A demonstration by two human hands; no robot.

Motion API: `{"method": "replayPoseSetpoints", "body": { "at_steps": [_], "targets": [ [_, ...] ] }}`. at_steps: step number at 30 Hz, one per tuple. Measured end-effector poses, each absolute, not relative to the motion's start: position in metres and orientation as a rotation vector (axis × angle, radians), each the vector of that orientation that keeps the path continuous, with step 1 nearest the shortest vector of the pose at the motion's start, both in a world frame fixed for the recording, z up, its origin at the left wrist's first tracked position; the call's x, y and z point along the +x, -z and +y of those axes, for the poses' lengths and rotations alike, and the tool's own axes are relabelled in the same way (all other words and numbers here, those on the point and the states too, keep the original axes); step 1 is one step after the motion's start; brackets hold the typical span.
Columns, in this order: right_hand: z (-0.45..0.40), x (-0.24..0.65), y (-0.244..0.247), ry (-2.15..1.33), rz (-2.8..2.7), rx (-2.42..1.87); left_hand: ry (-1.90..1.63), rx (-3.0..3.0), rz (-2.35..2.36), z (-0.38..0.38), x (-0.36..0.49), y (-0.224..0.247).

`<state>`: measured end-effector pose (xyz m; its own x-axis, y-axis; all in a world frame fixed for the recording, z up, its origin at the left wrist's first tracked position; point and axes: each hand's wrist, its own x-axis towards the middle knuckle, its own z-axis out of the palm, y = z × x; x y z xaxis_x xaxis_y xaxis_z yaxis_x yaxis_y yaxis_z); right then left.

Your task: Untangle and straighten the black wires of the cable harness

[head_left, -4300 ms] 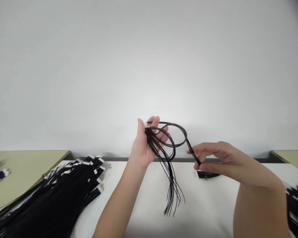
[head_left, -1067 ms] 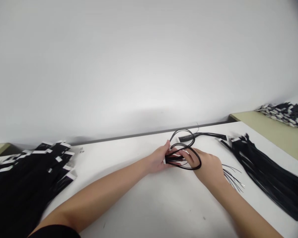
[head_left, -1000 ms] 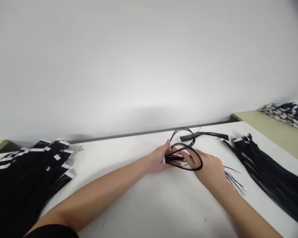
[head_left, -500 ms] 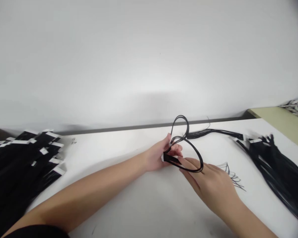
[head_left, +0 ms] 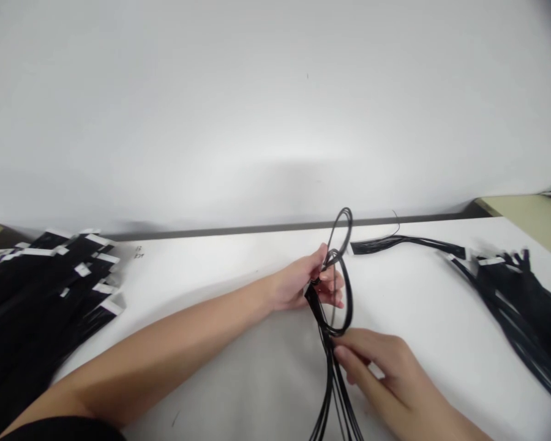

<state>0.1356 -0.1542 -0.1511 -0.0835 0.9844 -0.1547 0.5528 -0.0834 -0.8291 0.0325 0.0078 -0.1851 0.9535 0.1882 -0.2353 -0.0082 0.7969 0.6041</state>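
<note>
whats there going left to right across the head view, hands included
pile of black wires with white ends, handwritten marks on the table, left hand holding looped black wires, right hand, second pile of black wires

Wire pile left on table, wire stack right, held bundle between

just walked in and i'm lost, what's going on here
A person's left hand holds a bundle of black wires, its loops raised above a white table. The right hand is at the bundle just below the loops; whether it grips is unclear. The bundle runs down out of view. More black wires lie in a left pile and a right pile.
</note>
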Motion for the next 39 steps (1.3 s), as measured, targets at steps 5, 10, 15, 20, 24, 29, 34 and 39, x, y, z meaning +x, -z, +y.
{"method": "replayPoseSetpoints", "body": {
  "at_steps": [5,10,15,20,24,29,34,39],
  "targets": [
    [-0.140,0.137,0.159,-1.443,-0.991,-1.542,-0.062,0.730,0.269,0.004,0.031,0.186],
    [-0.135,0.137,0.163,-1.568,-0.717,-1.481,-0.034,0.837,0.349,0.006,0.030,0.190],
    [-0.132,0.136,0.162,-1.373,-0.754,-1.557,-0.013,0.821,0.346,0.006,0.031,0.193],
    [-0.129,0.143,0.150,-1.327,-0.916,-1.588,-0.007,0.823,0.350,0.004,0.032,0.193],
    [-0.131,0.162,0.138,-1.464,-0.757,-1.603,0.008,0.846,0.329,0.004,0.032,0.190],
    [-0.139,0.186,0.123,-1.608,-0.569,-1.462,-0.014,0.859,0.269,0.005,0.030,0.185],
    [-0.148,0.195,0.116,-1.543,-0.568,-1.243,0.017,0.869,0.282,0.008,0.030,0.185],
    [-0.148,0.198,0.125,-1.237,-0.672,-1.289,0.034,0.907,0.405,0.007,0.029,0.183]
  ]
}}
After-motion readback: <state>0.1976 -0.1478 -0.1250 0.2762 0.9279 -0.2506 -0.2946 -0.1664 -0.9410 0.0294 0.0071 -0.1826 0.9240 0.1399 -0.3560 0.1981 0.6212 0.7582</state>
